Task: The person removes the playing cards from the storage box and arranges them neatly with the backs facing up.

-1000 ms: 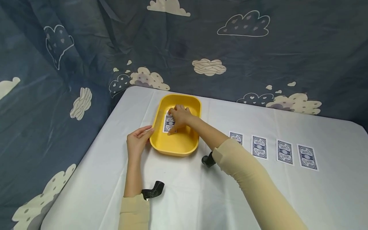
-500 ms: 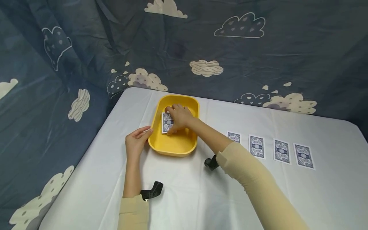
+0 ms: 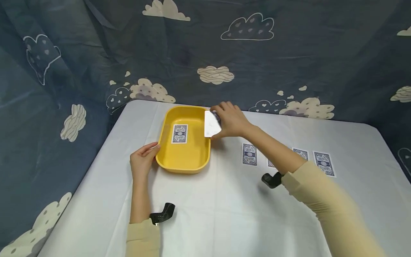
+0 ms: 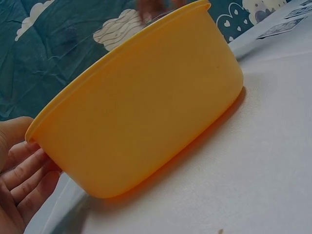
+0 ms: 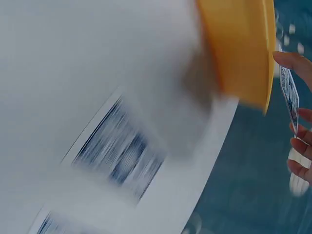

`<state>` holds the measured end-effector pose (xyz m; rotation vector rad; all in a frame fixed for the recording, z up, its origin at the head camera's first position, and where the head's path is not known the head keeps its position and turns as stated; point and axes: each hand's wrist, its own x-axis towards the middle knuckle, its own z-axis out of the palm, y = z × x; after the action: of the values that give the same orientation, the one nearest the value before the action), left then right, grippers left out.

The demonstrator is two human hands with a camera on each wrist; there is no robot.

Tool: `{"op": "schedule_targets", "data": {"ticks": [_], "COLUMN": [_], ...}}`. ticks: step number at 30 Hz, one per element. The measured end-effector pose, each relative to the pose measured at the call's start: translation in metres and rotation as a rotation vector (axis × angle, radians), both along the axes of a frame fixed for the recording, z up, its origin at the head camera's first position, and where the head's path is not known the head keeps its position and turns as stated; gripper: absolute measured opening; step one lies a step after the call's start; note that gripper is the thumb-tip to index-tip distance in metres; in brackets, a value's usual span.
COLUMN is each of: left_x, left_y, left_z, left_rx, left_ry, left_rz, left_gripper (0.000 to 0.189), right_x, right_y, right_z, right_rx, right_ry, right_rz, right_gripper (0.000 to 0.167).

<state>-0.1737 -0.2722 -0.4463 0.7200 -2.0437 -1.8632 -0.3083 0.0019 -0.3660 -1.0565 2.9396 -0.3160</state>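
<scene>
Head view: the right hand (image 3: pixel 232 119) pinches a card (image 3: pixel 211 125) between thumb and bent fingers, holding it raised at the right rim of the yellow tray (image 3: pixel 187 166), its white side towards the camera. The right wrist view catches the patterned side of that card at a steep slant. The left hand (image 3: pixel 142 161) grips nothing; its fingers lie fairly straight and relaxed, with the thumb touching the tray's left rim and the fingers below the lip in the left wrist view. Inside the tray, another card (image 3: pixel 179 134) lies flat, blue back up. The tray stands on the white-covered desk (image 3: pixel 205 225). To its right, four more cards (image 3: pixel 249 154) lie in a row, backs up, the middle two partly hidden by the right forearm. Beige sleeves (image 3: pixel 143 239) cover the arms, with black mounts (image 3: pixel 163 213) at both wrists. Behind the desk hangs a dark cloth (image 3: pixel 179 50) printed with pale clouds.
</scene>
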Motion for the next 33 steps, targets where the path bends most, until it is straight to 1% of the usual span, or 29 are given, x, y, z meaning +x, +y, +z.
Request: {"op": "schedule_targets", "data": {"ticks": [3,6,10,12,14,16,17,20,23,24,27,31,33], "left_x": [0.001,0.003,0.002,0.002,0.002,0.003,0.005,0.007,0.008,0.007,0.007,0.007,0.005], "left_y": [0.000,-0.001,-0.005,-0.004,-0.003,-0.001,0.001,0.002,0.002,0.002,0.002,0.002,-0.001], "left_z": [0.004,0.003,-0.003,-0.003,-0.001,0.003,0.009,0.011,0.012,0.010,0.010,0.008,0.002], "left_rx": [0.027,0.009,0.004,0.014,0.040,0.048,0.051,0.076,0.072,0.071,0.064,0.049,0.043], "left_ry": [-0.019,-0.013,0.016,0.005,-0.015,-0.045,-0.057,-0.056,-0.060,-0.059,-0.081,-0.081,-0.071], "left_rz": [0.002,0.000,-0.004,-0.010,-0.018,-0.026,-0.028,-0.025,-0.020,-0.016,-0.021,-0.016,-0.016], "left_gripper": [0.033,0.036,0.039,0.041,0.041,0.042,0.042,0.041,0.043,0.043,0.045,0.047,0.047], "right_x": [0.001,0.004,0.010,0.017,0.025,0.035,0.040,0.054,0.066,0.070,0.078,0.083,0.084], "right_y": [0.044,0.092,0.157,0.192,0.225,0.256,0.271,0.312,0.348,0.359,0.383,0.401,0.405], "right_z": [0.000,-0.002,-0.006,-0.011,-0.018,-0.027,-0.031,-0.044,-0.053,-0.055,-0.057,-0.058,-0.058], "right_rx": [0.008,0.004,-0.024,-0.017,0.000,0.026,0.036,0.036,0.013,0.007,0.011,0.042,0.060], "right_ry": [0.017,0.008,-0.009,-0.012,-0.044,-0.083,-0.109,-0.174,-0.220,-0.231,-0.269,-0.322,-0.353], "right_rz": [-0.060,-0.141,-0.252,-0.309,-0.385,-0.458,-0.490,-0.560,-0.581,-0.584,-0.582,-0.558,-0.545], "right_gripper": [0.097,0.097,0.096,0.095,0.094,0.094,0.095,0.098,0.099,0.099,0.099,0.100,0.100]}}
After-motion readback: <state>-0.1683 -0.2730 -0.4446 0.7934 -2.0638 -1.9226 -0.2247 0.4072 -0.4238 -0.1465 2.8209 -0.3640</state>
